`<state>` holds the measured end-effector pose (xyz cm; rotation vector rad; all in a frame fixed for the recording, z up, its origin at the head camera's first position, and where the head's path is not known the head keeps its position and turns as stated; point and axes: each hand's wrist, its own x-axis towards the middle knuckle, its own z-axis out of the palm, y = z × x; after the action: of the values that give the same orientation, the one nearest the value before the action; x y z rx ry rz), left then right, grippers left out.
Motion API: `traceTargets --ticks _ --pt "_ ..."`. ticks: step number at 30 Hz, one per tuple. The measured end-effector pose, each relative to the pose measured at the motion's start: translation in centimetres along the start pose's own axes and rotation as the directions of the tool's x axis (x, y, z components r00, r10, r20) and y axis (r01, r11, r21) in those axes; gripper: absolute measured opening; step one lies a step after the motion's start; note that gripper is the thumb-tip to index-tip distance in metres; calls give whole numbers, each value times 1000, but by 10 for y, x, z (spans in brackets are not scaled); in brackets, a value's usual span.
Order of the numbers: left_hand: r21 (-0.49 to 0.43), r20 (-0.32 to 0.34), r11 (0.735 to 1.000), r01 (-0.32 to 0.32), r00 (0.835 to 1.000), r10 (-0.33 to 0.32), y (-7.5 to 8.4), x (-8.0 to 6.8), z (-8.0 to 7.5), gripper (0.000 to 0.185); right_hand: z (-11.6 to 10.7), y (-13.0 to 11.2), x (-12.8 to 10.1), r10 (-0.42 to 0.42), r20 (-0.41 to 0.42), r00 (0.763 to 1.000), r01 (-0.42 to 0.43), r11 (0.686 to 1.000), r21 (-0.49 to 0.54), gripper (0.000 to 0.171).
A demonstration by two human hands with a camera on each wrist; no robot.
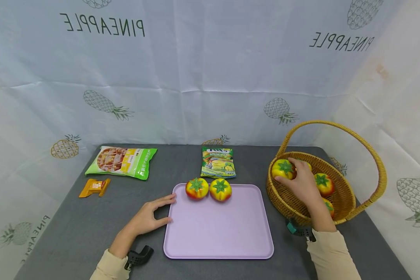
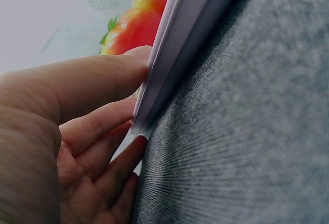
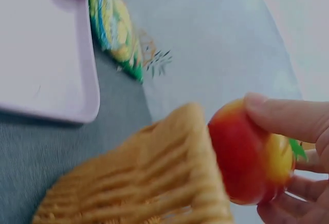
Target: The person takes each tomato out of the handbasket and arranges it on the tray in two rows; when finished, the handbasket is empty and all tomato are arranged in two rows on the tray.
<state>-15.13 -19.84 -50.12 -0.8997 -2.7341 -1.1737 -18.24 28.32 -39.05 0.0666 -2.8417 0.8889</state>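
Note:
My right hand [image 1: 302, 182] grips a red-and-yellow tomato [image 1: 283, 168] at the left side of the wicker basket [image 1: 276, 198]. In the right wrist view, the thumb lies on one side of this tomato [image 3: 247, 157] and the fingers curl round the other, close to the rim. More tomatoes [image 1: 324, 184] lie in the basket, partly hidden by my hand and wrist. My left hand [image 1: 148, 217] rests at the left edge of the lilac tray [image 1: 218, 233], thumb and fingertips against its rim [image 2: 167, 59]. Two tomatoes [image 1: 197, 188] sit side by side at the tray's far edge.
Behind the tray lies a green-yellow candy bag [image 1: 218, 162]. A green-and-white food packet [image 1: 122, 161] and a small orange wrapped snack [image 1: 94, 187] lie at the far left. The basket's tall handle [image 1: 378, 163] arches up on the right. A pineapple-print curtain [image 1: 195, 116] hangs behind the table.

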Motion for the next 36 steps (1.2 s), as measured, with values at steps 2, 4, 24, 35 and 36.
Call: traceTargets --ticks 2,4,24,35,36 --pt "1 0 1000 -2 1000 2 0 0 0 53 1 -4 -4 -9 -31 999 9 1000 20 83" --pt "3 0 1000 -1 1000 1 0 0 0 53 2 -8 -9 -11 -56 998 13 999 41 83" --pt "2 -14 1000 -6 1000 6 -2 1 4 52 48 -38 -29 -93 -121 988 123 956 268 74" --pt "-2 -15 999 -34 999 34 -2 -1 2 51 75 -43 -27 -124 10 992 116 950 290 77" --pt "-3 -15 999 -33 999 33 -2 -1 2 51 78 -44 -26 -128 27 991 115 950 290 78"
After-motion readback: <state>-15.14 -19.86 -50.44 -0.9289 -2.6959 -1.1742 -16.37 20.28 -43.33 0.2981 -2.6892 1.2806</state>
